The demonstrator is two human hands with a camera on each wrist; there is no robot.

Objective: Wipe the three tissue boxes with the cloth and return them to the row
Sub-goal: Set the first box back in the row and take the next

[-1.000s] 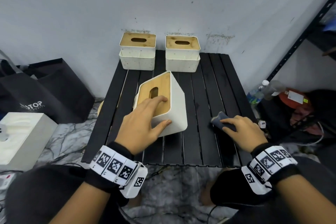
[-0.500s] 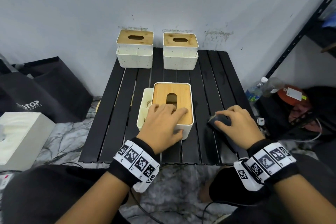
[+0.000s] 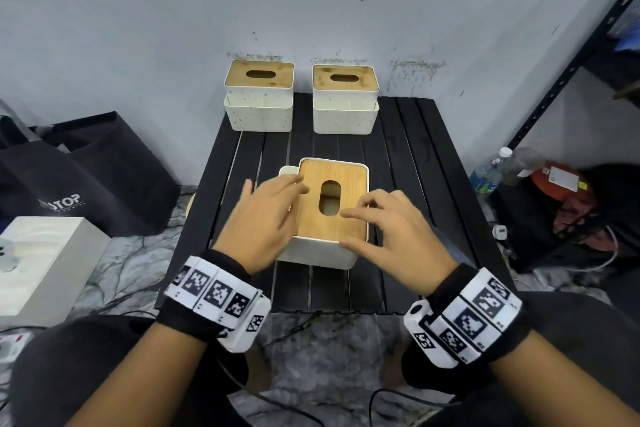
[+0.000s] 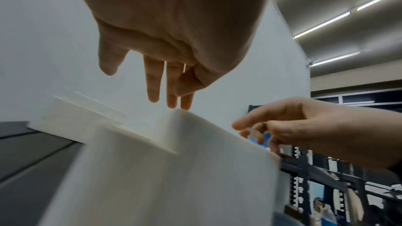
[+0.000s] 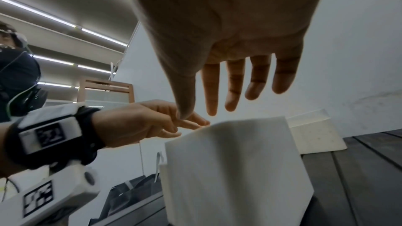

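A white tissue box with a wooden lid (image 3: pixel 332 204) stands upright at the middle of the black slatted table (image 3: pixel 408 156). My left hand (image 3: pixel 277 198) lies over its left edge with straight fingers, and the fingertips (image 4: pixel 172 104) meet the box's top corner (image 4: pixel 163 169). My right hand (image 3: pixel 374 218) hovers over the lid's right side with spread, relaxed fingers (image 5: pixel 232 92) above the box (image 5: pixel 228 161) and holds nothing. Two more tissue boxes (image 3: pixel 259 94) (image 3: pixel 344 97) stand side by side at the table's far edge. I cannot make out the cloth.
A pale wall rises right behind the far boxes. Left of the table on the floor are a black bag (image 3: pixel 86 173) and a white box (image 3: pixel 45 260). To the right stand a black shelf frame (image 3: pixel 561 80), a water bottle (image 3: pixel 488 173) and clutter.
The middle box went from tilted on its side to upright. My right hand left the dark cloth beside the box and came over the lid. My left hand opened and slid to the box's left edge.
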